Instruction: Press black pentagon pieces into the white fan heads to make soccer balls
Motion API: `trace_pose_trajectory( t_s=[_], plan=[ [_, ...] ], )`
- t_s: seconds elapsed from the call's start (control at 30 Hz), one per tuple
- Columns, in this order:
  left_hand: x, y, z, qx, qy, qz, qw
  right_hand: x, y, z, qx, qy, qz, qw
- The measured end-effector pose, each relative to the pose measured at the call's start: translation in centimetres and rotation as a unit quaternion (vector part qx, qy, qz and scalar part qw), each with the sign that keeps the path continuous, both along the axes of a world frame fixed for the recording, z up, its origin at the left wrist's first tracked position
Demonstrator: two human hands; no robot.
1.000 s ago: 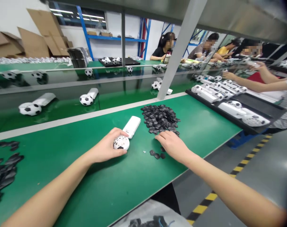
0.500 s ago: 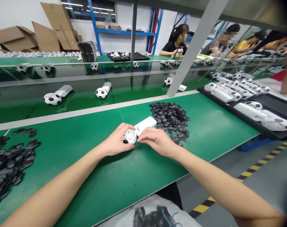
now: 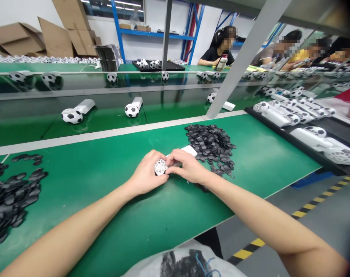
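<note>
My left hand is closed around the round head of a white soccer-ball gadget. White openwork lattice faces up on this head, with a little black at its lower edge. The gadget's white handle points away to the upper right, partly covered by my right hand. My right thumb and fingers are pinched together against the right side of the ball head. Whatever lies between those fingertips is hidden. Just right of the handle lies a heap of small black flat pieces.
More black pieces are spread at the left of the green tabletop. Several gadgets lie on the belt ahead. A black tray of gadgets is on the right. A slanted grey post rises ahead; co-workers sit beyond.
My right hand has moved slightly up and left, over the handle, its fingertips now at the ball head. The head shows more lattice and less black. Gadgets on the belt appear farther right.
</note>
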State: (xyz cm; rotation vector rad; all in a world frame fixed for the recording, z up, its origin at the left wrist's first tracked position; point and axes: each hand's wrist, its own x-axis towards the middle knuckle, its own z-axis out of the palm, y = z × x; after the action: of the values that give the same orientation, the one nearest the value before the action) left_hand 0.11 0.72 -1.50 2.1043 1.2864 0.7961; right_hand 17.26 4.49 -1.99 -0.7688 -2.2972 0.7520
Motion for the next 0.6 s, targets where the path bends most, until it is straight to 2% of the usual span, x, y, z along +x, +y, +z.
trace_pose_trajectory(
  t_s=[0.1, 0.17, 0.23, 0.3, 0.4, 0.47, 0.53, 0.6],
  plan=[
    [-0.1, 0.3, -0.2, -0.016, -0.026, 0.037, 0.999, 0.4, -0.3, 0.6, 0.011, 0.011, -0.028, 1.0],
    [-0.8, 1.9, -0.1, -0.033, -0.028, 0.092, 0.995, 1.4, -0.7, 1.3, 0.027, 0.042, -0.063, 0.997],
    [-2.3, 4.9, 0.2, -0.021, -0.019, 0.161, 0.986, 3.2, -1.4, 1.9, 0.041, 0.067, -0.112, 0.991],
    [-4.4, 8.3, 0.8, 0.024, -0.008, 0.231, 0.973, 5.6, -2.4, 2.2, 0.047, 0.06, -0.157, 0.985],
    [-6.9, 12.3, 1.0, 0.079, 0.019, 0.321, 0.944, 9.5, -4.6, 1.7, 0.038, 0.048, -0.236, 0.97],
    [-7.9, 13.4, 0.0, 0.087, 0.037, 0.347, 0.933, 11.6, -6.8, 0.8, 0.029, 0.049, -0.291, 0.955],
    [-8.5, 13.7, -1.7, 0.096, 0.052, 0.343, 0.933, 13.0, -9.4, -0.3, 0.013, 0.054, -0.339, 0.939],
    [-9.0, 13.8, -3.3, 0.116, 0.115, 0.338, 0.927, 13.4, -12.1, -1.6, -0.034, 0.047, -0.351, 0.934]
  ],
)
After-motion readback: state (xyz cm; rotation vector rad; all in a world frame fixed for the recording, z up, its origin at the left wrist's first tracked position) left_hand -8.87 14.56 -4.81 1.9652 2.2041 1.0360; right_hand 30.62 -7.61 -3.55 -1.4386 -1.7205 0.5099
